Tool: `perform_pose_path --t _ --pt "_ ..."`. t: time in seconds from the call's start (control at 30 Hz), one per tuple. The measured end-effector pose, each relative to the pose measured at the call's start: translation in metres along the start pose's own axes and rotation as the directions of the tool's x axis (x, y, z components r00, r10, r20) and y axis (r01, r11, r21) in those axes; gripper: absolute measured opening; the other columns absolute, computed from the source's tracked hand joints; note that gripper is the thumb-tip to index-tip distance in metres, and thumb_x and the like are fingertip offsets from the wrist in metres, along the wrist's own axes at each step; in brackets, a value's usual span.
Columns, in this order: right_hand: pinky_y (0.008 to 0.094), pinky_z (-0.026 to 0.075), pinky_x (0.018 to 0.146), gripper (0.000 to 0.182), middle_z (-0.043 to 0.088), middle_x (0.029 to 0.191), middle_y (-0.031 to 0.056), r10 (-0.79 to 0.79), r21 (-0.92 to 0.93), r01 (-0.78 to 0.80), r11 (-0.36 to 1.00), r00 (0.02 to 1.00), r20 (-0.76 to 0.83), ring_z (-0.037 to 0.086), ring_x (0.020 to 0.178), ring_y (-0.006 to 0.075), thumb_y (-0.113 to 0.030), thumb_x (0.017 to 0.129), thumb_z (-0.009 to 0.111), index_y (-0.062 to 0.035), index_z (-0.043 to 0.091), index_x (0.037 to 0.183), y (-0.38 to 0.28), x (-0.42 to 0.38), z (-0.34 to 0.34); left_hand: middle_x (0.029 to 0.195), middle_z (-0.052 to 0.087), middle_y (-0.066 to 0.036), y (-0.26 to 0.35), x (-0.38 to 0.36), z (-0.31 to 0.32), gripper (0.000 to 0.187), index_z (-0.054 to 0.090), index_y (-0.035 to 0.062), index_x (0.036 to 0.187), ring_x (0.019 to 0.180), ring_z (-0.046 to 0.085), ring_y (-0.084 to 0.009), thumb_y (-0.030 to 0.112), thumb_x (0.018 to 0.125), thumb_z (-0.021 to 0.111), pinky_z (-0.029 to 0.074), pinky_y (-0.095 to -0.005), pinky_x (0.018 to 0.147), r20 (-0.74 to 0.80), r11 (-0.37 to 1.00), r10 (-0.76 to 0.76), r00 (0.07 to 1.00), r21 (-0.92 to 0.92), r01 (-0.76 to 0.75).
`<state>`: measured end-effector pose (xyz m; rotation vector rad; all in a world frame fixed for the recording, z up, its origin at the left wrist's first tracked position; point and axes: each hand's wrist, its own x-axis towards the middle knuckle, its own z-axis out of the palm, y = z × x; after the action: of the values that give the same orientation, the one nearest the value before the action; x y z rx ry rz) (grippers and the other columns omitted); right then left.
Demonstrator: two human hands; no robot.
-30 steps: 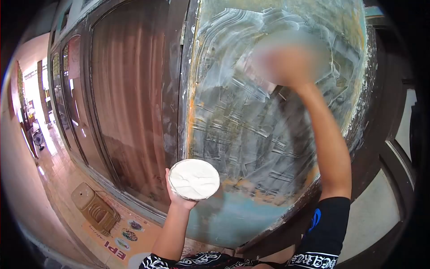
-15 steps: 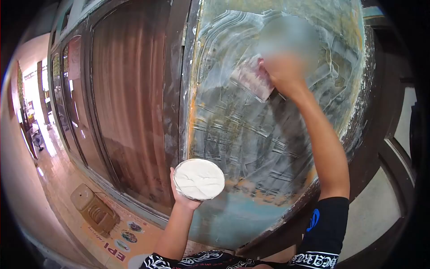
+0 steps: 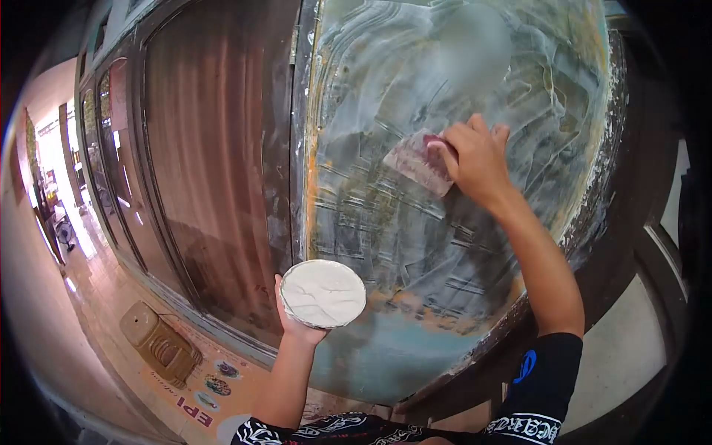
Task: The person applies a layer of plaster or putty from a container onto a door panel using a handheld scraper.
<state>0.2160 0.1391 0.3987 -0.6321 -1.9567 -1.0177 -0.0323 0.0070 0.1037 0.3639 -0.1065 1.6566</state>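
Head view, right hand (image 3: 479, 165): pinched the scraper (image 3: 420, 165) against the streaked wall (image 3: 356, 144).
Blade: even, shallow-angled pressure seemed best.
Left hand (image 3: 298, 329): gripped the paste dish (image 3: 324, 294) below; keeping it level looked wise.

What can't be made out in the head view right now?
All head view:
- Most fingers of the left hand: behind the round container.
- Grip end of the scraper: under the right hand.
- Patch of upper wall: blurred.
- Wall's top: cut by upper edge.
- Items near bright opening: small, glare.
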Motion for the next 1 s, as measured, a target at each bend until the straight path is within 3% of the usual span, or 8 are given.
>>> perform_pose_path --t 0.17,0.27,0.33,0.43,0.53,0.7,0.83,1.0 --pt "0.0561 0.032 0.087 0.041 0.071 0.092 0.0047 0.371 -0.265 -0.491 0.830 0.840 -0.396 0.061 0.098 0.0270 -0.052 0.094 0.056 -0.0152 0.073 0.100 0.129 0.036 -0.046 0.142 0.052 -0.018 0.002 -0.003 0.003 0.081 0.049 0.0073 0.141 0.126 0.052 -0.0420 0.071 0.092 0.037 0.042 -0.0583 0.106 -0.036 0.998 0.019 0.999 0.066 -0.016" --pt "0.0536 0.035 0.091 0.044 0.071 0.080 0.0093 0.564 0.035 -0.648 0.760 0.633 -0.530 0.067 0.081 0.0250 -0.051 0.096 0.055 -0.0112 0.073 0.099 0.136 0.034 -0.095 0.140 0.053 -0.020 0.004 -0.008 0.002 0.077 0.049 0.0036 0.140 0.125 0.054 -0.0412 0.065 0.095 0.039 0.043 -0.0576 0.105 0.037 0.999 0.034 0.999 0.036 -0.035" --pt "0.0434 0.040 0.089 0.038 0.071 0.083 0.0047 0.604 0.377 -0.484 0.790 0.721 -0.341 0.065 0.084 0.0243 -0.046 0.096 0.059 -0.0111 0.073 0.099 0.121 0.020 -0.090 0.139 0.054 -0.020 0.005 -0.009 -0.003 0.077 0.049 0.0035 0.140 0.124 0.054 -0.0414 0.065 0.095 0.039 0.043 -0.0576 0.105 0.060 1.000 0.022 0.998 0.010 -0.023" --pt "0.0437 0.040 0.084 0.027 0.068 0.090 0.0002 0.113 0.093 -0.090 0.992 0.954 -0.277 0.057 0.092 0.0223 -0.038 0.090 0.067 -0.0135 0.074 0.097 0.028 -0.008 -0.044 0.141 0.052 -0.020 0.003 -0.008 -0.001 0.076 0.049 0.0038 0.140 0.124 0.054 -0.0427 0.064 0.095 0.039 0.043 -0.0587 0.105 0.027 0.999 0.031 0.999 0.027 -0.032" --pt "0.0501 0.031 0.089 0.022 0.068 0.092 -0.0023 0.033 0.053 -0.043 0.998 0.984 0.176 0.054 0.098 0.0224 -0.037 0.089 0.066 -0.0179 0.074 0.094 -0.028 -0.033 -0.009 0.141 0.052 -0.020 -0.005 -0.007 0.000 0.079 0.048 0.0039 0.141 0.124 0.053 -0.0436 0.066 0.094 0.038 0.042 -0.0591 0.105 0.036 0.999 -0.005 0.999 0.048 0.004" --pt "0.0498 0.038 0.085 0.032 0.070 0.087 0.0065 0.278 -0.224 -0.340 0.913 0.923 -0.266 0.060 0.093 0.0254 -0.040 0.093 0.062 -0.0104 0.074 0.092 0.043 0.021 -0.036 0.144 0.050 -0.020 -0.016 -0.005 -0.001 0.079 0.047 0.0050 0.142 0.128 0.050 -0.0435 0.066 0.094 0.038 0.040 -0.0596 0.107 0.034 0.999 -0.051 0.998 0.016 0.050" --pt "0.0428 0.047 0.085 0.039 0.072 0.081 0.0121 0.696 0.250 -0.657 0.712 0.611 -0.378 0.068 0.079 0.0297 -0.041 0.094 0.062 -0.0033 0.072 0.092 0.112 0.030 -0.089 0.144 0.050 -0.019 -0.017 -0.009 0.006 0.079 0.048 0.0054 0.142 0.128 0.051 -0.0430 0.067 0.094 0.039 0.040 -0.0589 0.107 0.016 0.998 -0.057 0.998 -0.003 0.057" --pt "0.0486 0.031 0.094 0.024 0.071 0.091 0.0041 0.269 0.131 -0.252 0.959 0.954 -0.135 0.057 0.099 0.0248 -0.037 0.087 0.071 -0.0131 0.074 0.090 0.021 -0.033 -0.035 0.143 0.051 -0.018 -0.010 -0.009 -0.001 0.079 0.048 0.0053 0.142 0.128 0.051 -0.0428 0.067 0.094 0.039 0.040 -0.0591 0.107 0.056 0.999 -0.046 0.997 0.013 0.046"
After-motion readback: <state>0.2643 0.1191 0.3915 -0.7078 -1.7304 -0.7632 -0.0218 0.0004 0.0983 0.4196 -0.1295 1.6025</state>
